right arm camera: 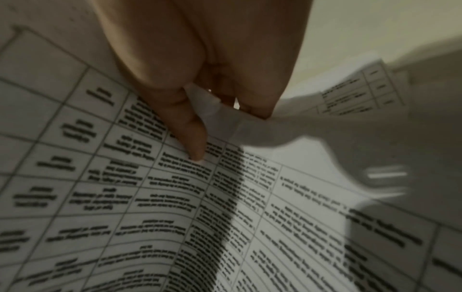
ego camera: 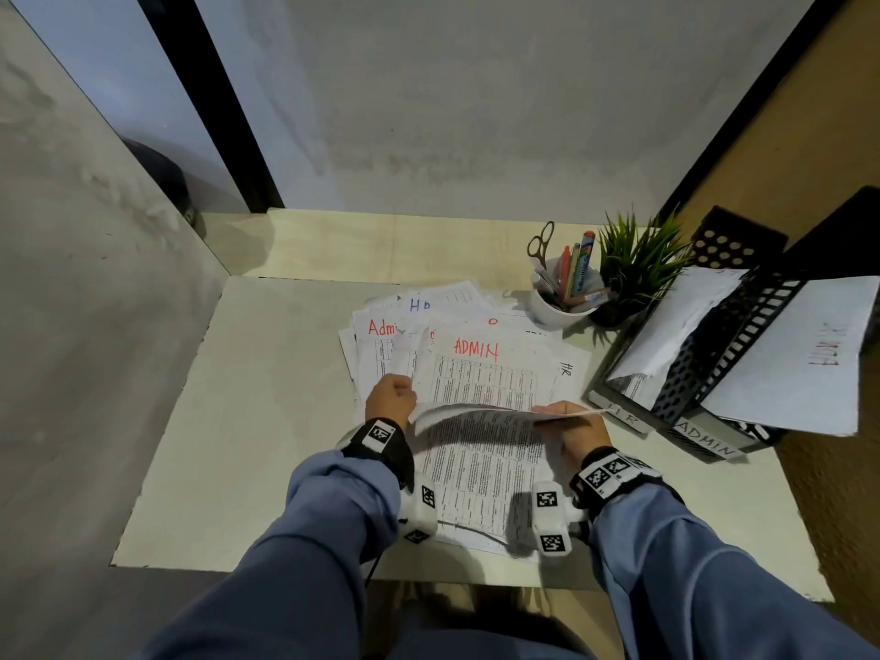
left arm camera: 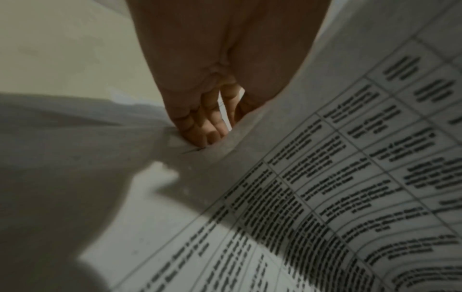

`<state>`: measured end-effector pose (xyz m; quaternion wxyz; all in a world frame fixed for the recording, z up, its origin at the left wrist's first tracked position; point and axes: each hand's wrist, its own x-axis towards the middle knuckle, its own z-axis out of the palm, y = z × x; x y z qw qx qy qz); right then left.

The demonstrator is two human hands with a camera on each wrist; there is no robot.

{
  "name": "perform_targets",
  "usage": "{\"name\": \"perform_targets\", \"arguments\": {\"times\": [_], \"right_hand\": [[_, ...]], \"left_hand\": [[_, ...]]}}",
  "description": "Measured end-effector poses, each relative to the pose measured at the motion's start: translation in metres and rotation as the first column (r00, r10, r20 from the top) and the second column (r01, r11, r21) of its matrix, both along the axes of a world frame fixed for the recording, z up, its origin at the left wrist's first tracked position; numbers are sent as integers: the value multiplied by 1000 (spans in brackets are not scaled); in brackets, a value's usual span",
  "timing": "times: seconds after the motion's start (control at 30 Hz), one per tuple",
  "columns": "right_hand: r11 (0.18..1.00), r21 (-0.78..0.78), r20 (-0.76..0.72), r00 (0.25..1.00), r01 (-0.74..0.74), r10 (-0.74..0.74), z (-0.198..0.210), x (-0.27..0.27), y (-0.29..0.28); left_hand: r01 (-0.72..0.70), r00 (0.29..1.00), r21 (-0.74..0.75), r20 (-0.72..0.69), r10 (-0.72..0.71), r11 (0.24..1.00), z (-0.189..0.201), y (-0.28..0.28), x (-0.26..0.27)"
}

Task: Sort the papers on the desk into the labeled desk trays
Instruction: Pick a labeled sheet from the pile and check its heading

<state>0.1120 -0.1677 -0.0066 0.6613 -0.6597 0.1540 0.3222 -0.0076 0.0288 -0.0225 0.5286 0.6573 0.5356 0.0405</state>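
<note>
A printed sheet headed "ADMIN" in red (ego camera: 476,369) arches up off the paper pile (ego camera: 381,335) at mid-desk. My left hand (ego camera: 397,393) pinches its near left edge. My right hand (ego camera: 559,414) pinches its near right corner. In the left wrist view my fingertips (left arm camera: 205,136) curl on the sheet's edge (left arm camera: 325,158). In the right wrist view my thumb (right arm camera: 192,136) presses on the sheet (right arm camera: 100,177). Another printed sheet (ego camera: 476,473) lies flat beneath. Black mesh trays labelled "HR" (ego camera: 624,416) and "ADMIN" (ego camera: 705,443) stand at the right, each holding paper.
A white cup (ego camera: 557,309) with pens and scissors and a small green plant (ego camera: 633,269) stand behind the pile, left of the trays. Other sheets in the pile show "Admin" and "HR" headings. Grey partition walls close the desk at the back and left.
</note>
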Motion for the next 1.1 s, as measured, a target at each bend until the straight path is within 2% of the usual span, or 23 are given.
{"name": "perform_targets", "arguments": {"times": [0.07, 0.13, 0.27, 0.33, 0.47, 0.63, 0.7, 0.77, 0.83, 0.87, 0.93, 1.0, 1.1], "right_hand": [[1000, -22, 1, 1000, 4, -4, 0, 0, 0], [1000, 5, -9, 1000, 16, -16, -1, 1, -1], [993, 118, -30, 999, -18, 22, 11, -3, -3], [995, 100, -21, 1000, -10, 12, 14, -3, -3], [997, 54, -8, 999, 48, -47, 16, 0, -5], [995, 50, 37, 995, 86, -88, 28, 1, -6], [996, 26, 24, 996, 82, -83, 21, 3, -3], [997, 18, -14, 997, 78, -78, 12, 6, -2], [991, -133, 16, 1000, -15, 17, 11, 11, -3], [972, -223, 24, 996, -78, 85, 11, 13, -5], [948, -279, -16, 987, -156, 158, 5, 17, -10], [949, -253, 4, 980, -190, 198, -4, 16, -13], [999, -45, -62, 998, -9, 6, -5, 5, -11]], "left_hand": [[38, 997, -43, -62, -41, 998, 1, 3, 3], [66, 995, -82, -63, -71, 994, 1, 3, 3], [131, 991, -67, 29, -130, 989, -2, -2, 1], [108, 987, -38, 123, -103, 993, -2, -4, 0], [11, 966, -147, 256, 27, 989, 0, -4, -6], [2, 950, -260, 302, 80, 966, 5, -9, -10], [0, 955, -221, 290, 65, 975, 2, -9, -8], [-24, 977, -101, 208, 44, 995, 2, -6, -8], [-70, 997, 155, 37, 65, 985, 5, -2, -10], [-99, 994, 226, -15, 105, 969, 6, 1, -11], [-153, 984, 182, -67, 167, 971, 9, 6, -14], [-188, 976, 90, -91, 196, 978, 11, 7, -13], [-118, 987, 42, -103, 122, 992, 11, 8, -12]]}}
